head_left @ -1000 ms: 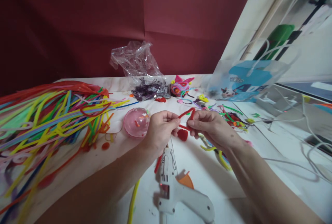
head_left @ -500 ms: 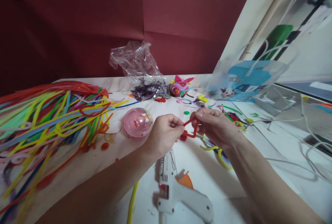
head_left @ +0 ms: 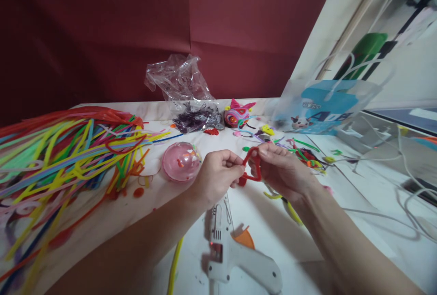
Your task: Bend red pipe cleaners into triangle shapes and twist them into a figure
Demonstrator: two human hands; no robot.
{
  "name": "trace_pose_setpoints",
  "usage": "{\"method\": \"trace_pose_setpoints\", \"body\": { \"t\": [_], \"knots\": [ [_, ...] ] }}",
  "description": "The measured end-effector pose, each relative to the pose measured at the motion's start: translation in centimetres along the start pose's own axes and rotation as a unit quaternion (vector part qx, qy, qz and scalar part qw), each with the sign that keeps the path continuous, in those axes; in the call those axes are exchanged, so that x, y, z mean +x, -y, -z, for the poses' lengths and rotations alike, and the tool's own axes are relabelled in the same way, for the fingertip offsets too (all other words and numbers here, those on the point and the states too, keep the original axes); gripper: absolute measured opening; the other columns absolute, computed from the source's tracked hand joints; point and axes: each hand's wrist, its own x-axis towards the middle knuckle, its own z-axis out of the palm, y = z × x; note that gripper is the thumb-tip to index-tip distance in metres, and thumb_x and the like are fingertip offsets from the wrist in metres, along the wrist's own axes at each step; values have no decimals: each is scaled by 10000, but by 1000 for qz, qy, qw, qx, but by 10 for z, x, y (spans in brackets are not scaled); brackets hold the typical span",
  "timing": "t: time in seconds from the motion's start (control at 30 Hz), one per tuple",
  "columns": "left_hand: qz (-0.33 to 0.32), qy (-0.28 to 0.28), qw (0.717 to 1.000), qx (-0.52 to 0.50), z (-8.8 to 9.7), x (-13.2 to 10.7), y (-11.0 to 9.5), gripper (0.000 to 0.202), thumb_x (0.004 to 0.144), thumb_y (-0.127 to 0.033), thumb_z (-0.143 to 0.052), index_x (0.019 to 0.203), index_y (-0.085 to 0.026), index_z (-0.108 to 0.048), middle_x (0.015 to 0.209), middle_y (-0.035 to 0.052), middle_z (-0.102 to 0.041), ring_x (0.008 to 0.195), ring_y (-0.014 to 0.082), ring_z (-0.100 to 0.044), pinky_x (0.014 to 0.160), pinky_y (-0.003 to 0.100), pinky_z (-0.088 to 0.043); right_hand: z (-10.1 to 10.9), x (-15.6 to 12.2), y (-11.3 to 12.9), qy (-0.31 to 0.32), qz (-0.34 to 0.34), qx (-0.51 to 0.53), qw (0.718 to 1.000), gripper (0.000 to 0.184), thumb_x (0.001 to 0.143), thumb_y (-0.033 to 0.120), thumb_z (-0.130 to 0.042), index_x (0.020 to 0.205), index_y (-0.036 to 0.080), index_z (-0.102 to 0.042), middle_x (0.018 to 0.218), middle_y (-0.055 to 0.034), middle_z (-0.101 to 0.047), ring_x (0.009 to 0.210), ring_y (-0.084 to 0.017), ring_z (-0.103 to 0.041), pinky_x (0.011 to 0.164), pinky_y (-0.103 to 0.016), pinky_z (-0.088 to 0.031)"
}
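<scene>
A red pipe cleaner (head_left: 254,164), bent into a loop, is held just above the white table (head_left: 273,222) between both hands. My left hand (head_left: 215,177) pinches its left end with fingers closed. My right hand (head_left: 282,170) grips the right side of the loop, thumb and forefinger pressed on the top bend. A small red piece (head_left: 241,181) shows just below the loop, between the two hands.
A big heap of coloured pipe cleaners (head_left: 61,154) fills the left. A pink dome (head_left: 180,161) sits left of my hands, a white glue gun (head_left: 235,249) lies near me. Behind are a plastic bag (head_left: 180,81), a pink figure (head_left: 237,114), scraps (head_left: 303,155), a blue-printed bag (head_left: 324,104), cables (head_left: 406,185).
The pipe cleaner has been bent from an open V into a tighter closed loop. Both hands have drifted slightly lower and closer together.
</scene>
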Motion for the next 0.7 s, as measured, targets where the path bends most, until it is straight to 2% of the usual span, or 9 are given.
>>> {"method": "trace_pose_setpoints", "body": {
  "t": [0.17, 0.4, 0.7],
  "knots": [
    [28, 11, 999, -17, 0, -1, -4, 71, 623, -65, -565, 604, -130, -544, 438, -52, -492, 367, 47, -423, 390, 178, -326, 3, 3, 3, 36, -24, -4, 999, 188, 642, 349, -685, 606, 178, -618, 524, 10, -569, 461, -116, -511, 472, -246, -431],
    [61, 69, 993, -79, 0, -2, -1, 57, 591, -112, -597, 618, -126, -549, 438, -47, -483, 380, 51, -422, 385, 187, -325, 13, 2, 1, 65, -72, 13, 995, 246, 581, 359, -737, 708, 152, -704, 527, -16, -637, 414, -101, -527, 440, -217, -412],
    [75, 97, 988, -90, -1, -3, 1, 86, 578, -137, -617, 613, -125, -539, 482, -39, -484, 388, 48, -417, 388, 198, -329, 9, 1, 2, 77, -28, -35, 996, 265, 526, 386, -783, 591, 151, -680, 466, 8, -577, 352, -72, -460, 381, -197, -362]
  ]
}}
